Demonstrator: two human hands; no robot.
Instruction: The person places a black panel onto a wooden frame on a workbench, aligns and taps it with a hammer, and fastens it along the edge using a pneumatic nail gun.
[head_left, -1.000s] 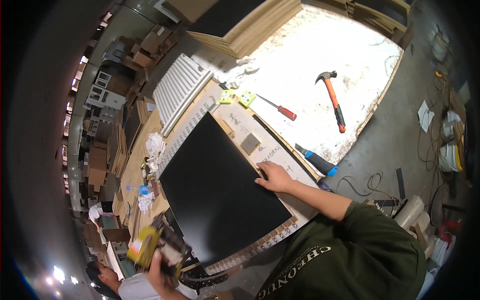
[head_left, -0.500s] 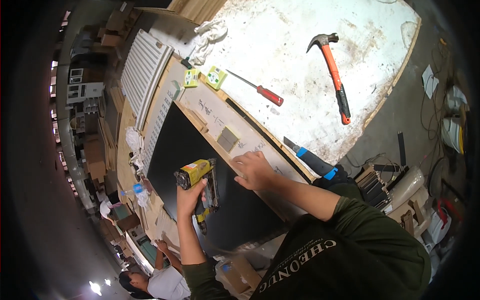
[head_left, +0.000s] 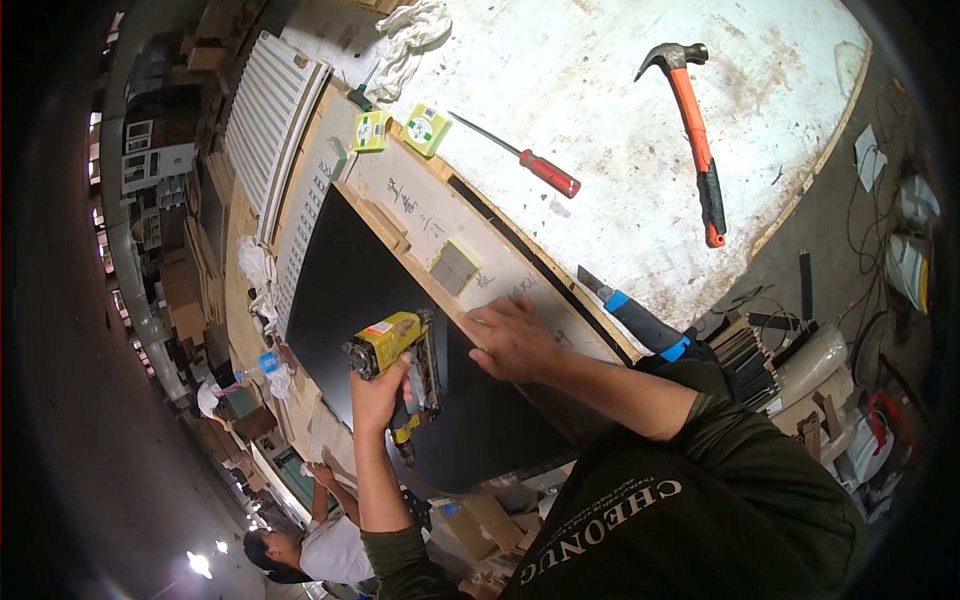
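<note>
The gun (head_left: pixel 385 342) sits a little toward eight o'clock from the middle of the view, over the black panel (head_left: pixel 345 275), with the left hand (head_left: pixel 375 400) wrapped round its dark grip. Its body is yellow, scuffed and grimy, with a white and orange label on the upper face; a dark cap fronts the nine o'clock end, a worn metal magazine runs down the three o'clock side, and a second yellow part shows below the fist, tipped by a dark fitting at six. Whether its nose touches the panel I cannot tell. The panel is smooth and flat, with a greyer band of sheen beside the magazine and a pale strip along its edge toward one o'clock. At three o'clock from the gun, well apart from the other hand, the right hand (head_left: pixel 515 340) lies palm down across that strip, fingers loosely spread, thumb over the black. Toward eleven from it is a grey block (head_left: pixel 455 268) on a pale, hand-marked board (head_left: pixel 420 205); near two, a blue and black knife (head_left: pixel 635 318). Farther toward one lie a red screwdriver (head_left: pixel 550 173) and an orange hammer (head_left: pixel 693 130).
</note>
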